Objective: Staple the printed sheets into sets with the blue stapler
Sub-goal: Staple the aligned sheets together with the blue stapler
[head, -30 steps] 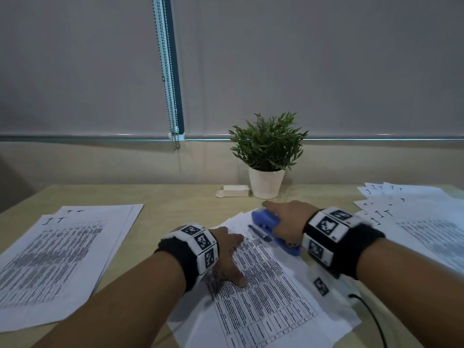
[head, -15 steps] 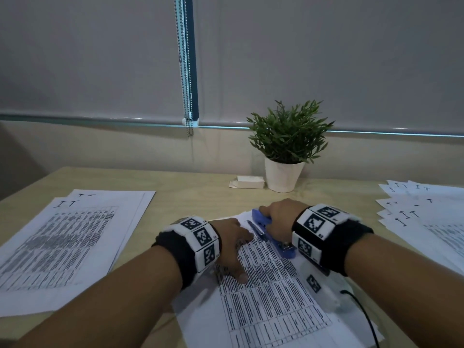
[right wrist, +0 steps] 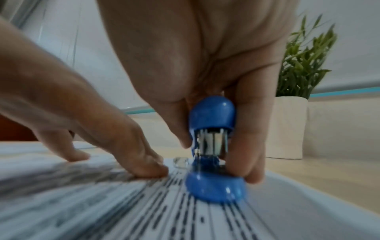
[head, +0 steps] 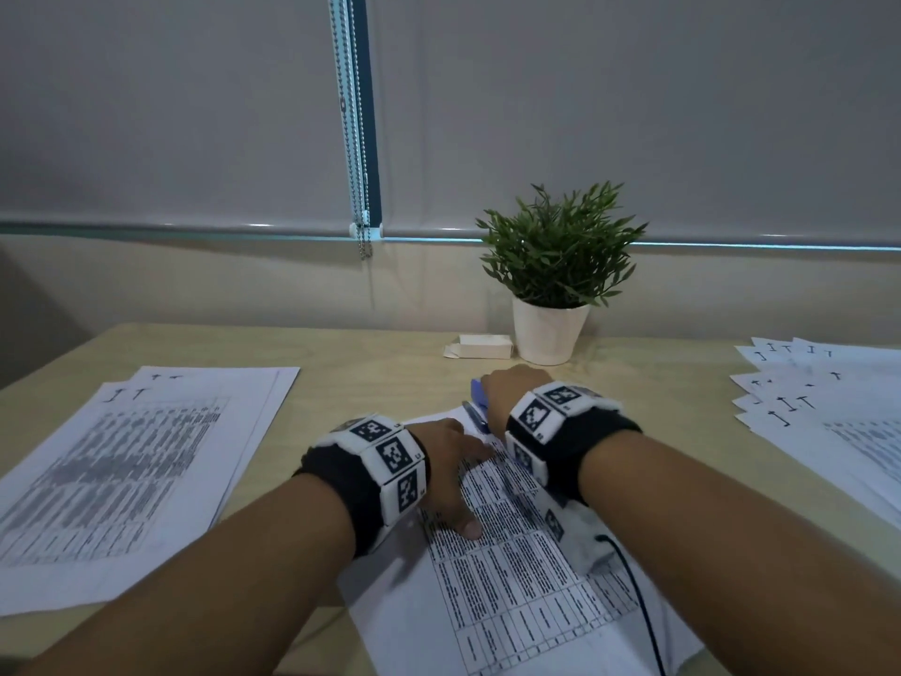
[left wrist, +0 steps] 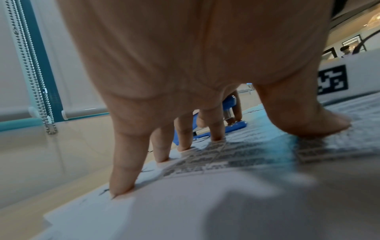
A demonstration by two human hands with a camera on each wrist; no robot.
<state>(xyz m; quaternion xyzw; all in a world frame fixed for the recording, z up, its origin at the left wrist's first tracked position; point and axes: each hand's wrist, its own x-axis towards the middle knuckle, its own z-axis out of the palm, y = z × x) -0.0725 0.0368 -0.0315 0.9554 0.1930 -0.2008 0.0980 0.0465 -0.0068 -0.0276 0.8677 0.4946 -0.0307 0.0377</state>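
Your left hand (head: 446,473) lies spread on the printed sheets (head: 512,573) in front of you, fingers straight and fanned, holding the paper flat against the worktop (head: 390,378). The head view shows only the back of that hand and its thumb; your left wrist view shows what it hides, each fingertip (left wrist: 121,191) planted on the top edge of the sheets and the thumb pressed down further right.

Your right hand (head: 509,397) is clamped on the blue stapler (head: 480,395) at the far corner of the same sheets. From the head view the stapler is nearly all covered, only a blue sliver and its metal arm showing left of your knuckles. Your right wrist view gives the grip: thumb on one side, fingers (right wrist: 246,146) on the other, the blue stapler (right wrist: 213,146) seen end-on with its base resting on the paper and the chrome magazine visible between cap and base. That view is blurred, so you cannot tell whether the paper corner sits inside the mouth.

A stack of sheets (head: 122,461) lies to your left, and fanned sheets (head: 829,407) to your right. A potted plant (head: 556,270) and a small white box (head: 482,346) stand at the worktop's back edge.
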